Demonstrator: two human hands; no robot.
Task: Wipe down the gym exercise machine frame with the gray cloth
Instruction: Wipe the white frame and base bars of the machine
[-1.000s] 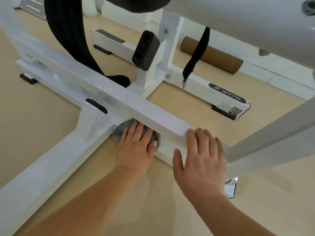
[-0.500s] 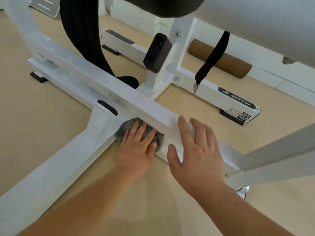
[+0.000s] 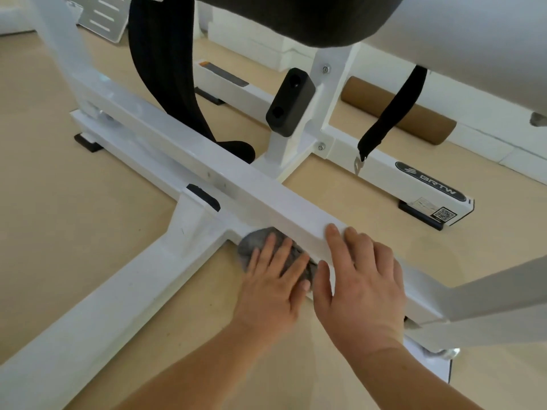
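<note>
The white machine frame [image 3: 183, 149] runs low over the tan floor, one long bar slanting from upper left to lower right. My left hand [image 3: 272, 288] presses the crumpled gray cloth [image 3: 251, 242] with straight fingers against the lower side of that bar, near its joint with a side leg [image 3: 97, 303]. My right hand [image 3: 361, 285] rests flat on the bar just right of the cloth, fingers over the top edge, thumb down the side.
A black rubber stop [image 3: 288, 103] sits on an upright post behind the bar. Black straps [image 3: 165, 69] hang from the dark pad above. A brown roll [image 3: 396, 110] lies by the wall. A second frame rail [image 3: 414, 179] has a logo.
Both hands have shifted a little along the bar, and the right hand now sits closer to the left hand and the cloth. The view has also drifted.
</note>
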